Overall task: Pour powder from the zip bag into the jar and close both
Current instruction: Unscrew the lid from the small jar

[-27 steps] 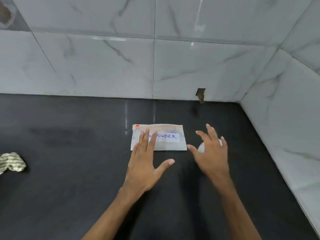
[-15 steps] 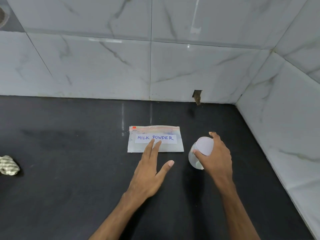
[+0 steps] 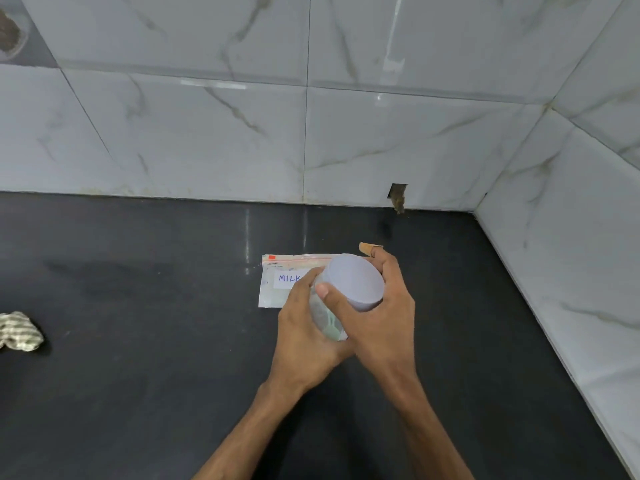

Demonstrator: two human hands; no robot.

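Observation:
A clear zip bag (image 3: 277, 284) with a white label reading "MILK" lies flat on the black counter, its seal strip along the far edge; its right part is hidden behind the jar. A clear plastic jar (image 3: 327, 318) with a pale lilac lid (image 3: 355, 282) is held above the counter, tilted toward me. My left hand (image 3: 304, 337) cups the jar's body from the left and below. My right hand (image 3: 384, 313) grips around the lid, thumb across the jar's neck. A bandage wraps one right fingertip.
The black counter (image 3: 138, 375) runs into a corner of marble-tiled walls at the back and right. A crumpled striped cloth (image 3: 19, 331) lies at the far left. A small hole (image 3: 398, 195) shows at the base of the back wall.
My right hand lifted the jar off the counter and brought it left in front of the bag. My left hand left the bag and closed around the jar's body.

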